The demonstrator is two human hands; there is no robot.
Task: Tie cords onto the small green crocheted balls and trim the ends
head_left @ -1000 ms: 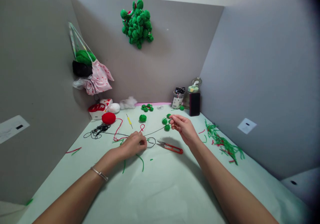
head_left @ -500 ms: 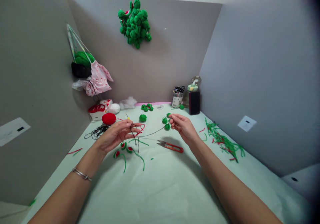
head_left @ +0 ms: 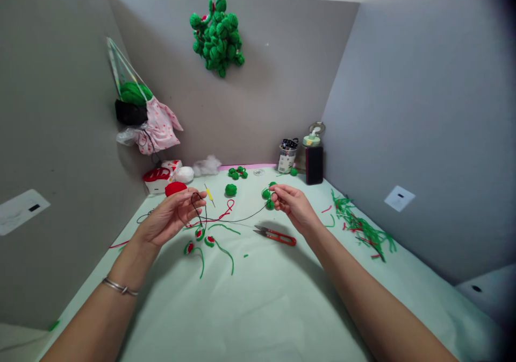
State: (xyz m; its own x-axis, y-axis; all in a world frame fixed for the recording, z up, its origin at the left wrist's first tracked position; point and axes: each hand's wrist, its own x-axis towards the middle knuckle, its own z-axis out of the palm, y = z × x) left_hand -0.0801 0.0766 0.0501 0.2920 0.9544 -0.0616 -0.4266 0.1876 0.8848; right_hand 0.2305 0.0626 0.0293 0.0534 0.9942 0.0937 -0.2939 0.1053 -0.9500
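A black yarn [head_left: 242, 220] runs between my two hands above the table. My left hand [head_left: 169, 217] has the yarn looped over its curled fingertips, with a strand hanging down. At the other end, my right hand [head_left: 293, 205] pinches the yarn between thumb and fingertips. Below my left hand lie small crocheted green pieces with red and white centres [head_left: 209, 241] and loose green tails. A red yarn length [head_left: 230, 206] with a looped end lies between the hands. Small green crocheted balls [head_left: 266, 194] sit just beside my right fingers.
Orange-handled thread snips [head_left: 278, 236] lie right of centre. A yellow crochet hook [head_left: 209, 195], a green ball [head_left: 231, 190] and a red yarn ball [head_left: 176, 189] are farther back. Yarn scraps [head_left: 363, 227] cover the right side. A dark phone-like slab [head_left: 314, 165] stands at the back right.
My left hand has moved left and slightly up with the black yarn, stretching it longer between my hands. The yellow crochet hook and red yarn are now less covered. My right hand stays nearly still.
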